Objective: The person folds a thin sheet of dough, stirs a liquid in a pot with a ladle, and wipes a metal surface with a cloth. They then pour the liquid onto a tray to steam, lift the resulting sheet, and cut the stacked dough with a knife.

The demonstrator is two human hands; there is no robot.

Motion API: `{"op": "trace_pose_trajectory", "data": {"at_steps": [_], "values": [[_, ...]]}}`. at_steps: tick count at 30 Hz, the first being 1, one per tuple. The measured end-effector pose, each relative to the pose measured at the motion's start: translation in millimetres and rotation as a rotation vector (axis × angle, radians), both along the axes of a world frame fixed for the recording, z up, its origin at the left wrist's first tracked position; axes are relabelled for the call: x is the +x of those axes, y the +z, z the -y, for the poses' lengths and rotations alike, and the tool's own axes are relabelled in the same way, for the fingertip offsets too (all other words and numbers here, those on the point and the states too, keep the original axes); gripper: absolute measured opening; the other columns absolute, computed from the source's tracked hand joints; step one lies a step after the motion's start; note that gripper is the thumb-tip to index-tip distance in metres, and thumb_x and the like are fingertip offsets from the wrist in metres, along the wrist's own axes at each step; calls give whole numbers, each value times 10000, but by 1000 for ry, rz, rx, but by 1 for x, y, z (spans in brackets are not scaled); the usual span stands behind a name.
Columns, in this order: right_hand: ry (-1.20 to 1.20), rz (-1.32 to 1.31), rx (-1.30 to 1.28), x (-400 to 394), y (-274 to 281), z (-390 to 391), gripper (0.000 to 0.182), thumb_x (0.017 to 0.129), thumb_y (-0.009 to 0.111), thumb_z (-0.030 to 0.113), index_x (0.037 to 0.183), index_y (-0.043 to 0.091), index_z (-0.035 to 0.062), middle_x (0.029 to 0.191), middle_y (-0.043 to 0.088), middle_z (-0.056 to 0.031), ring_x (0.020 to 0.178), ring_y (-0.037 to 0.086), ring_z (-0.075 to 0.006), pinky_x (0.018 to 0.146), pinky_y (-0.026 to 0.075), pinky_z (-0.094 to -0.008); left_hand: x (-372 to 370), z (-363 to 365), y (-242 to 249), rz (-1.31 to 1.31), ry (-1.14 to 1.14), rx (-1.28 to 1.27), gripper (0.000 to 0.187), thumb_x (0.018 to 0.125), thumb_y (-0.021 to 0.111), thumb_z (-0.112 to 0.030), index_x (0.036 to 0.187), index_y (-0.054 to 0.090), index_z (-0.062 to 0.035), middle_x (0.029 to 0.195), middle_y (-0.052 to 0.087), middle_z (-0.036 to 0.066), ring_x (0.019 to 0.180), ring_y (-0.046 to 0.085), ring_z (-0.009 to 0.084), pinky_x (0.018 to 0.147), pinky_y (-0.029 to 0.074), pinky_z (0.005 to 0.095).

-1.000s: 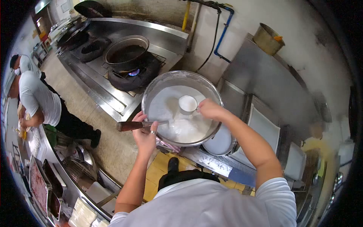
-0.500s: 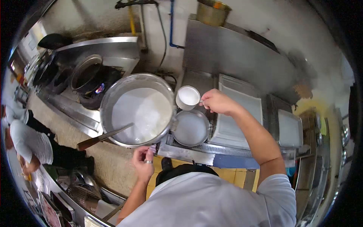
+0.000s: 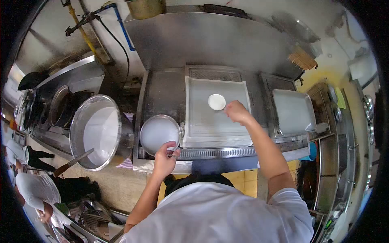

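1. While the right hand [image 3: 237,112] is closed on the handle of a small metal cup [image 3: 216,102], the cup hangs mouth-up over the cloth-covered steaming tray [image 3: 219,121], full of white batter; its handle runs from the cup toward the lower right, into the fingers.
2. The left hand [image 3: 165,158] grips the near rim of a small round pan [image 3: 159,133] of the same white liquid, just left of that tray.
3. Left of the pan stands one large steel pot [image 3: 101,131], also holding white batter, with a long wooden-handled ladle [image 3: 73,162] leaning out of it toward the lower left.
4. Counted: one cup, one round pan, one big pot, two rectangular trays, the second tray [image 3: 293,111] lying further right.
5. All of this sits on a stainless steamer counter [image 3: 162,89] against a grimy wall with pipes; a wok range [image 3: 56,105] stands at the left, and another person in a white shirt [image 3: 34,188] works at the lower left.
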State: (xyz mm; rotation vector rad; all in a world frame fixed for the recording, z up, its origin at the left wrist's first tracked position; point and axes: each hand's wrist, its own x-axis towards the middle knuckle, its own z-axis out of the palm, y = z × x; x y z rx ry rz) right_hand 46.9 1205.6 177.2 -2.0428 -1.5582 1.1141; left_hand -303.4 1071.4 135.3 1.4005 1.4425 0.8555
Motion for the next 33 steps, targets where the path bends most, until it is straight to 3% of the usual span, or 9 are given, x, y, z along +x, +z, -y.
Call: {"op": "trace_pose_trajectory", "data": {"at_steps": [3, 9, 12, 18, 23, 25, 26, 29, 33], "values": [[-34, 58, 12, 35, -28, -2, 181, 844, 614, 95, 786, 683, -61, 629, 632, -186, 497, 604, -284, 515, 498, -431, 26, 3, 5, 9, 8, -60, 337, 938, 729, -96, 1239, 639, 24, 1080, 736, 138, 848, 725, 192, 740, 573, 325], [-218, -95, 152, 80, -111, -16, 183, 796, 588, 89, 750, 701, -47, 612, 656, -218, 543, 686, -322, 576, 570, -451, 33, 10, -6, 57, 40, -67, 314, 948, 711, -78, 1238, 637, 17, 1070, 731, 116, 857, 719, 172, 744, 567, 313], [-164, -155, 128, 99, -149, -29, 172, 839, 626, 86, 681, 623, 18, 591, 596, -89, 465, 569, -190, 376, 410, -368, 29, 10, -5, 59, 52, -87, 299, 952, 695, -63, 1234, 633, 13, 1072, 727, 107, 854, 710, 154, 743, 565, 310], [-173, 107, 184, 108, -184, -36, 105, 819, 648, 47, 717, 641, 23, 603, 600, -79, 461, 562, -197, 391, 419, -378, 14, 5, -26, 103, 66, -38, 291, 947, 697, -57, 1227, 640, 0, 1081, 727, 111, 831, 699, 159, 739, 561, 313], [104, 331, 401, 142, -254, -36, 97, 816, 670, 65, 728, 660, 25, 616, 620, -84, 491, 578, -192, 420, 431, -373, -1, 7, -37, 121, 67, -19, 302, 942, 706, -66, 1229, 640, -2, 1052, 738, 116, 793, 691, 152, 718, 555, 311], [69, 355, 347, 136, -239, -28, 107, 813, 674, 69, 714, 664, 30, 618, 625, -85, 503, 585, -190, 425, 432, -365, -7, 6, -44, 129, 73, -13, 298, 942, 707, -70, 1225, 645, -2, 1045, 739, 115, 786, 688, 148, 713, 552, 308], [39, 376, 226, 113, -191, -15, 113, 812, 673, 67, 704, 665, 36, 618, 626, -87, 506, 586, -187, 425, 432, -358, -11, 6, -46, 113, 70, -32, 294, 944, 707, -73, 1223, 648, -3, 1049, 738, 114, 789, 686, 146, 714, 551, 305], [99, 376, 171, 108, -183, 0, 88, 792, 680, 65, 705, 684, 50, 633, 644, -91, 543, 614, -202, 473, 466, -383, -19, 7, -45, 97, 50, -61, 289, 945, 708, -79, 1219, 655, -3, 1069, 734, 110, 802, 680, 142, 725, 549, 301], [413, 821, 87, 98, -166, 12, 74, 768, 691, 125, 748, 722, 60, 684, 689, -107, 665, 676, -253, 651, 530, -451, -27, 7, -45, 161, 42, -85, 296, 946, 707, -77, 1227, 654, 1, 1090, 733, 96, 816, 672, 138, 739, 547, 302]]}}
